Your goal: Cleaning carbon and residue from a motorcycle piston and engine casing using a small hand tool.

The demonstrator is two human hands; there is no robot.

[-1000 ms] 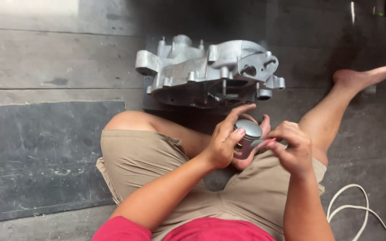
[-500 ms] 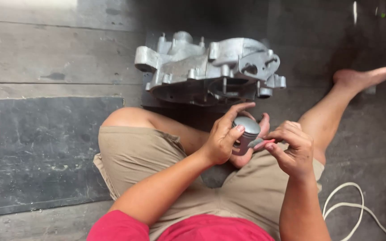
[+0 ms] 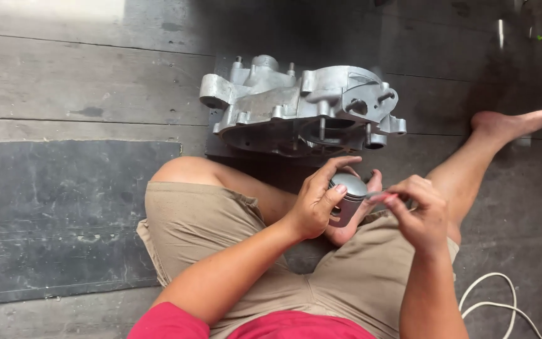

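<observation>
My left hand (image 3: 321, 204) grips a small grey metal piston (image 3: 347, 198), its domed top facing up, held over my lap. My right hand (image 3: 418, 213) is just to the right of it, fingers pinched on a thin tool with a red tip (image 3: 385, 197) that points at the piston's side. A large silver cast engine case (image 3: 299, 110) lies on the floor just beyond my knees, its open side toward me.
I sit on a dark plank floor with legs spread, my right foot (image 3: 515, 122) stretched out at the right. A dark mat (image 3: 64, 213) lies at the left. A white cable (image 3: 497, 301) curls at the lower right.
The piston and both hands have stayed in the same place over my lap. My right hand has shifted slightly right and now pinches the red-tipped tool more clearly.
</observation>
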